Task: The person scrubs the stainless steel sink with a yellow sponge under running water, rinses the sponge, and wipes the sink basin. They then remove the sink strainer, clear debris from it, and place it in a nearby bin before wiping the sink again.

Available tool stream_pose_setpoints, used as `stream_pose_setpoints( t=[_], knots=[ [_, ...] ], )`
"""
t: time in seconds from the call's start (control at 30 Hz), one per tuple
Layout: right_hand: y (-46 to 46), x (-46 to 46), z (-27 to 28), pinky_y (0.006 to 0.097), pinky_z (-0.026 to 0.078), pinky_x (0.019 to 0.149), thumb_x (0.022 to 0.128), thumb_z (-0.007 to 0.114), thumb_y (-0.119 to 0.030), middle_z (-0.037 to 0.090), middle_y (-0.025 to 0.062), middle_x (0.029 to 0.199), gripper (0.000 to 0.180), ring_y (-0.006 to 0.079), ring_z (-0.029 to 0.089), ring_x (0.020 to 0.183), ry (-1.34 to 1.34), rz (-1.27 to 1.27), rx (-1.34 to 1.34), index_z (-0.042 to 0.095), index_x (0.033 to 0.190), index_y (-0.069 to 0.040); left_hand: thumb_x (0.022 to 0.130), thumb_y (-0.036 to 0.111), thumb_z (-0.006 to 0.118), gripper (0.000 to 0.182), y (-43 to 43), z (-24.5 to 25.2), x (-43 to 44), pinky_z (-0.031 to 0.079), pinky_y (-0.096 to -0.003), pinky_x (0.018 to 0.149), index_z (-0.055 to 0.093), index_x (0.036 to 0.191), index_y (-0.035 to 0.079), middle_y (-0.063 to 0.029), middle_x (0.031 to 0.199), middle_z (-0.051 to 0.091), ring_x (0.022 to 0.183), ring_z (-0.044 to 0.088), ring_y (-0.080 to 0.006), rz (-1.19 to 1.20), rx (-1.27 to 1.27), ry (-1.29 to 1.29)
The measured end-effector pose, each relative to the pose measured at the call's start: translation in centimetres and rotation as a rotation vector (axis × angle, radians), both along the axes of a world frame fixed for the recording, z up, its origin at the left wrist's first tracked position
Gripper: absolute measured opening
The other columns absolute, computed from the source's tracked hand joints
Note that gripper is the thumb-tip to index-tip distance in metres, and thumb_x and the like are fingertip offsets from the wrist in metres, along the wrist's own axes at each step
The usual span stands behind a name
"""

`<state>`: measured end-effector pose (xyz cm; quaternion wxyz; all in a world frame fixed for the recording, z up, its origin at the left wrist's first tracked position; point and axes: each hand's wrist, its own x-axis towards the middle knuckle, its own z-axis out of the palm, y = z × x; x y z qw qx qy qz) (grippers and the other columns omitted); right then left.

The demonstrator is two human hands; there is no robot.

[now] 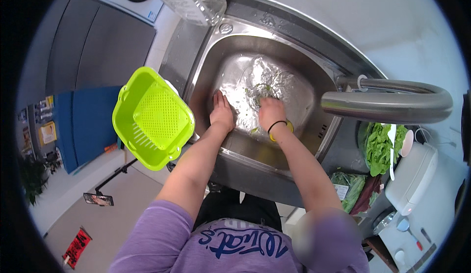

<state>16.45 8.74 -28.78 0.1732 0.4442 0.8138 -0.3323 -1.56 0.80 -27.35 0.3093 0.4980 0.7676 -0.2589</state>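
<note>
A stainless steel sink basin (250, 44) lies before me, with shallow water and loose green leaf bits (254, 130) on its bottom. My left hand (222, 114) rests with extended fingers against the basin's left side and holds nothing. Over the drain (257, 90) my right hand (272, 112) reaches down. Its fingertips are hidden in the rippling water, so whether they grip anything does not show. A dark band and a yellow band circle the right wrist. Left of the sink, a lime-green plastic colander basket (127, 101) stands tilted at the counter's edge.
The curved metal faucet (386, 106) juts over the sink's right edge. Beyond it are leafy lettuce (381, 147), bagged greens (346, 188) and a white appliance (412, 177). A large clear container (202, 4) stands at the back left corner. A phone (98, 199) hangs on a stand arm.
</note>
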Motion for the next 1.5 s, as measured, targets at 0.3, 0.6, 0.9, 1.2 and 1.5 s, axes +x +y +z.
stream_pose_setpoints(
  t=[0.3,0.6,0.9,1.2,1.5],
  knots=[
    [0.5,-3.5,-2.5,0.0573,-0.012,0.119,0.096,0.021,-0.074,0.043,0.0158,0.152,0.091,0.0255,0.040,0.142,-0.152,-0.028,0.008,0.048,0.144,-0.002,0.068,0.047,0.088,0.132,0.7,0.0,0.7,0.022,-0.0349,0.123,0.004,0.156,-0.004,-0.0207,0.165,0.000,0.153,0.008,-0.0345,-0.044,-0.035,0.041],
    [0.1,-3.4,-1.4,0.0560,-0.011,0.119,0.096,0.018,-0.073,0.048,0.0117,0.150,0.090,0.0243,0.043,0.140,-0.273,0.047,-0.014,0.053,0.142,-0.004,0.065,0.042,0.091,0.134,0.9,0.3,0.8,0.030,-0.0324,0.120,0.004,0.157,-0.002,-0.0159,0.166,-0.003,0.153,0.008,-0.0317,0.004,-0.021,0.014],
    [-1.0,-3.7,-0.7,0.0544,-0.007,0.121,0.096,0.022,-0.073,0.055,0.0155,0.142,0.087,0.0244,0.042,0.140,-0.285,-0.047,-0.076,0.052,0.142,-0.005,0.064,0.041,0.092,0.137,0.6,-0.2,0.6,0.025,-0.0341,0.122,0.001,0.155,-0.006,-0.0198,0.165,-0.004,0.153,0.008,-0.0336,0.021,0.015,-0.008],
    [-0.9,-4.5,-1.2,0.0518,0.001,0.122,0.098,0.025,-0.068,0.054,0.0188,0.142,0.084,0.0266,0.044,0.138,-0.203,-0.133,0.068,0.057,0.134,0.002,0.065,0.039,0.092,0.134,0.9,-0.2,1.0,0.030,-0.0308,0.120,0.003,0.157,-0.002,-0.0152,0.166,-0.005,0.154,0.007,-0.0315,0.020,-0.037,0.030],
    [0.5,-4.6,-2.1,0.0504,-0.005,0.121,0.097,0.016,-0.072,0.054,0.0189,0.142,0.092,0.0249,0.048,0.136,-0.293,-0.018,-0.049,0.058,0.136,-0.001,0.065,0.037,0.092,0.134,0.7,-0.8,0.8,0.029,-0.0321,0.121,0.003,0.156,-0.002,-0.0158,0.166,-0.006,0.153,0.008,-0.0328,0.044,0.012,0.014]
  ],
)
